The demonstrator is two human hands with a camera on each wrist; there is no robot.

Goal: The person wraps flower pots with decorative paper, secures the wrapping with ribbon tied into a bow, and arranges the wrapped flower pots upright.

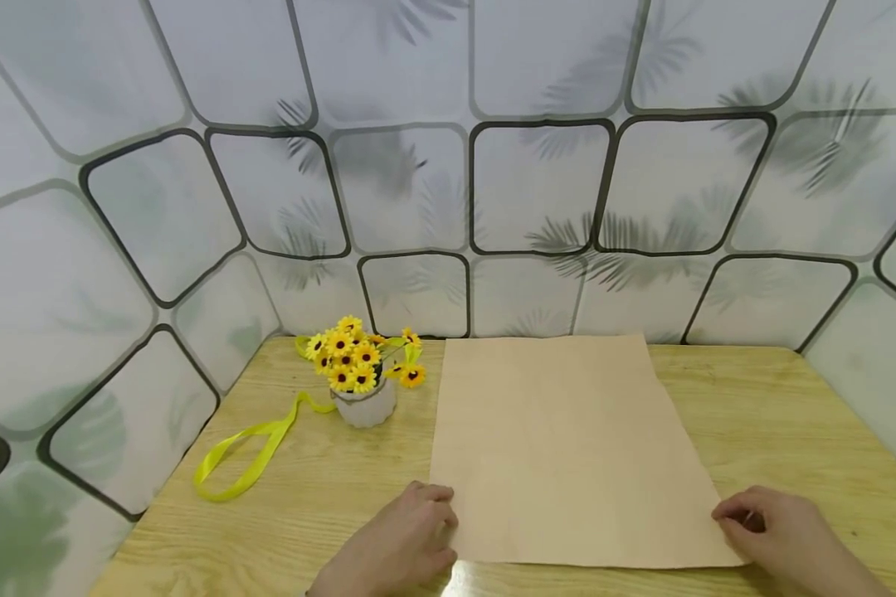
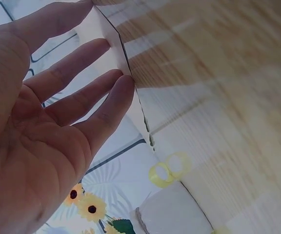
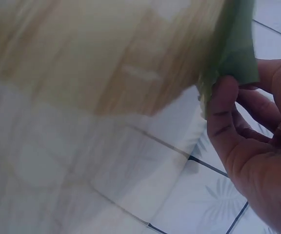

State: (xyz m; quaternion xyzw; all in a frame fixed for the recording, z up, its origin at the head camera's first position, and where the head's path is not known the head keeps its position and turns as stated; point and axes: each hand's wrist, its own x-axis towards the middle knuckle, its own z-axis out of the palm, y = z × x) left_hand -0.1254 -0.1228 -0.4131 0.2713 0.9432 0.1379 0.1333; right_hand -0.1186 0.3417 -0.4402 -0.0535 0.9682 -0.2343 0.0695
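A large sheet of light brown paper (image 1: 560, 448) lies flat on the wooden table. At its lower left edge my left hand (image 1: 403, 535) rests with fingertips touching the paper; in the left wrist view the fingers (image 2: 101, 114) are fairly straight against the sheet's edge (image 2: 112, 36). My right hand (image 1: 780, 526) is at the lower right corner. There, in the right wrist view, thumb and fingers pinch a lifted piece of the sheet (image 3: 240, 56), which looks greenish from that side.
Left of the paper stands a small whitish pot (image 1: 366, 406) of yellow artificial flowers (image 1: 347, 352). A looped yellow ribbon (image 1: 257, 460) trails from it across the wooden table (image 1: 328, 489). Patterned cloth (image 1: 403, 191) with dark outlines and leaf prints hangs around the table's back and sides.
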